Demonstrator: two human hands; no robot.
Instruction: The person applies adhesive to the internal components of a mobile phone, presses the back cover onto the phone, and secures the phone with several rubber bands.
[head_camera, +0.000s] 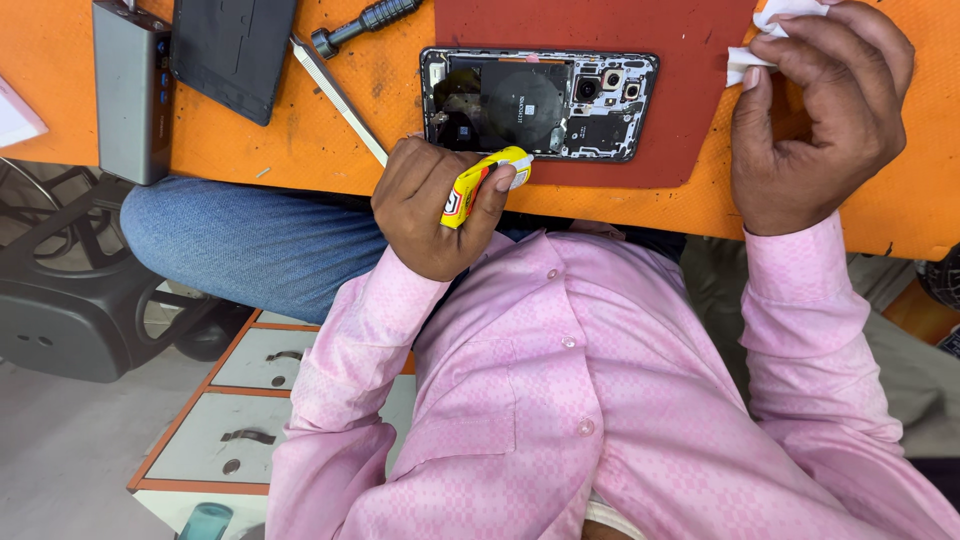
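The opened phone (538, 103) lies back-off on a dark red mat (690, 60) on the orange bench (300, 130), its coil and camera modules bare. Just below the phone's lower edge, the left hand (435, 210) has its fingers clamped on a small yellow glue tube (487, 180), nozzle toward the phone. Right of the phone, the right hand (815, 110) pinches a white tissue (765, 40) between thumb and fingers. Left of the phone lie metal tweezers (338, 98), a dark-handled screwdriver (365, 22), a black back cover (232, 52) and a grey box (130, 90).
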